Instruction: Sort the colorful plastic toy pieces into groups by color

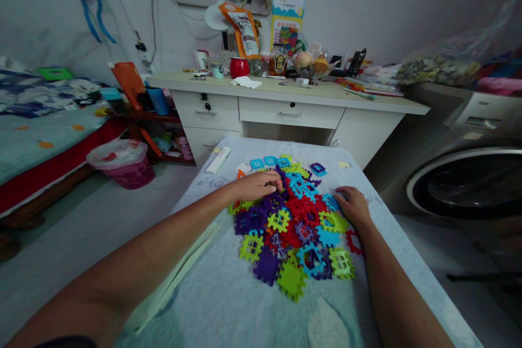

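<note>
A pile of flat plastic interlocking building tiles [302,204], with notched edges, lies in the middle of the cloth-covered table [212,293]. The tiles are purple, red, blue and lime green; many have window-like openings. My left hand [261,185] is over the pile's left far side, fingers curled down among purple tiles; whatever is under the fingertips is hidden. At the right edge of the pile, my right hand [354,205] rests with fingers apart and slightly bent, beside a blue tile [330,202]. A solid lime green tile [292,279] and a purple tile [267,265] lie nearest me.
A white box-like strip [218,161] lies at the table's far left corner. Beyond stands a white desk [261,87] crowded with jars, a red cup [239,67] and books. A washing machine [460,141] is at right; a bed [49,147] and pink bucket [126,166] are at left.
</note>
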A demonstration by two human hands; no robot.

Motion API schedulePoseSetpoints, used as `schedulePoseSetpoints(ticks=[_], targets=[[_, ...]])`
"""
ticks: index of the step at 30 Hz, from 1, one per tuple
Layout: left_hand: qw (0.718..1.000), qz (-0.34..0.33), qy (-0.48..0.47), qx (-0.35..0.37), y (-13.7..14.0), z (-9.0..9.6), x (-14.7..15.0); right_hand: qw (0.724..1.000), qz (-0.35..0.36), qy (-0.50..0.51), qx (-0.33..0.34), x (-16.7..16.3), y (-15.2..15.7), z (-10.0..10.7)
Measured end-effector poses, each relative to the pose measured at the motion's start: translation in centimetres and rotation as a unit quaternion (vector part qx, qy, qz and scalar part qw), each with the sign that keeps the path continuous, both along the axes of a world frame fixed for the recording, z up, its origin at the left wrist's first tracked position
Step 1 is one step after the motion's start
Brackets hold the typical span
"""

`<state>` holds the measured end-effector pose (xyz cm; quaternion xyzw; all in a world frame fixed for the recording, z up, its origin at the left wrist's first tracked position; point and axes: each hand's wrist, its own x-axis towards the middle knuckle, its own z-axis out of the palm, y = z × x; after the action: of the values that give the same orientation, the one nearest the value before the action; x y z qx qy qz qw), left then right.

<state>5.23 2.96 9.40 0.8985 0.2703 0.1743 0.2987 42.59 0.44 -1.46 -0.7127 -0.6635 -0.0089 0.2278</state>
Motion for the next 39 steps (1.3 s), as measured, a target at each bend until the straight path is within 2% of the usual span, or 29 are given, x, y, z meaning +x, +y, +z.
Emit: schedulePoseSetpoints(ticks=[2,5,7,9,12,16,21,25,30,35,37,39], targets=[[1.000,-0.013,-0.017,-0.004,0.2,1.2,0.5,1.000,0.001,0.000,-0.003,0.0,0.0,0.0],[0.997,0.036,-0.051,0.038,2.7,1.6,1.8,1.000,-0.003,0.001,-0.008,0.0,0.0,0.1],[0.989,0.132,-0.020,0.069,5.3,0.9,2.8,1.000,-0.007,0.006,-0.010,0.0,0.0,0.2],[0.966,0.239,0.074,0.067,7.9,-0.6,3.8,1.000,-0.006,0.012,-0.010,0.0,0.0,0.3],[0.942,0.306,0.134,0.026,10.6,-3.0,5.1,1.000,-0.002,0.023,-0.006,0.1,0.0,0.2],[0.925,0.326,0.193,-0.034,12.3,-4.9,6.7,0.999,0.002,0.032,-0.005,0.2,0.1,0.1],[0.934,0.283,0.210,-0.059,12.8,-4.8,8.0,0.999,-0.004,0.029,-0.015,0.2,0.2,0.1],[0.959,0.219,0.176,-0.049,11.6,-4.1,8.0,1.000,-0.010,0.023,-0.010,0.1,0.2,0.2],[0.986,0.127,0.098,-0.035,8.2,-2.4,8.0,1.000,-0.008,0.017,-0.007,0.2,0.2,0.2],[0.997,0.064,0.050,-0.009,3.0,-0.4,7.6,1.000,-0.009,0.025,-0.016,0.2,0.2,0.2],[0.998,0.018,0.039,0.041,0.3,0.5,6.9,0.999,-0.008,0.031,-0.018,0.2,0.1,0.3],[0.998,0.011,0.033,0.055,-2.5,1.3,5.7,0.999,-0.006,0.036,-0.019,0.2,0.0,0.4]])
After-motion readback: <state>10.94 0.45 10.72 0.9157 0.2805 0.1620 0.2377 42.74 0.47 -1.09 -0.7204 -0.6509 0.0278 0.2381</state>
